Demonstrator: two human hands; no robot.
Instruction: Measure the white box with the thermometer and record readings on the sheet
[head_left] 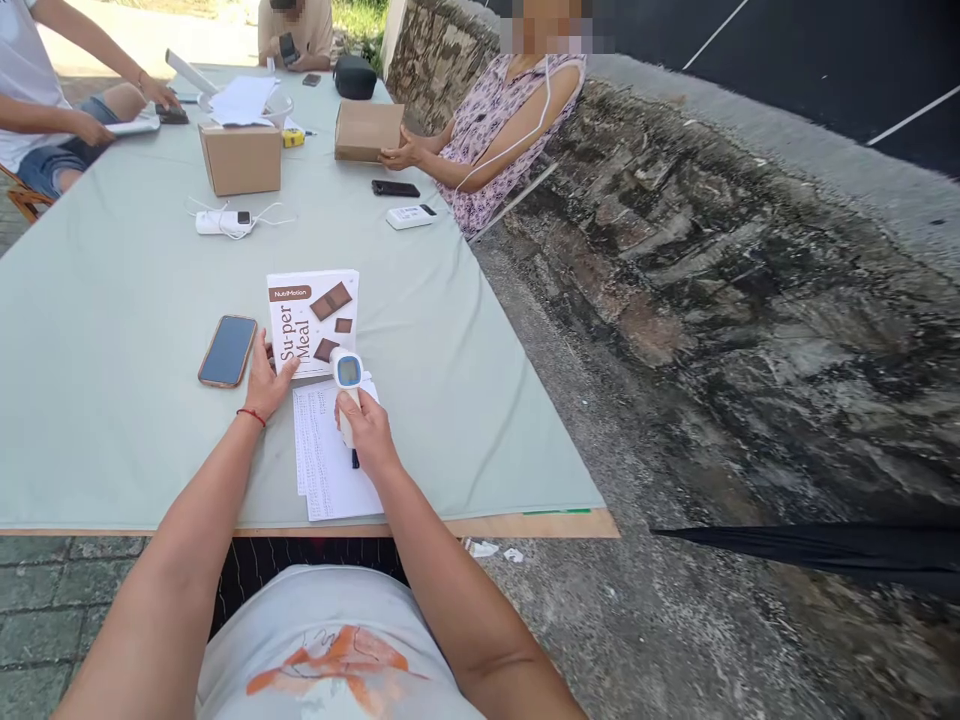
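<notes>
A white box (311, 330) printed "NutriMotion Su-per Meal" with pictures of brown chocolate bars stands on the table. My left hand (264, 385) grips its lower left side, with the thumb across the front. In my right hand (367, 432) is a white infrared thermometer (347, 372), its blue-rimmed screen facing me and its head close to the box's lower right corner. Under that hand lie printed paper sheets (330, 480), with a small black object partly hidden on them. To the left of my left hand a phone (228, 351) in an orange-edged case lies flat.
A pale green cloth (120, 350) covers the table. Farther off are a cardboard box (240, 160), a white device with cables (223, 222), a black phone (395, 188) and a white device (411, 216). A person at right holds another carton (368, 132); two more people sit beyond.
</notes>
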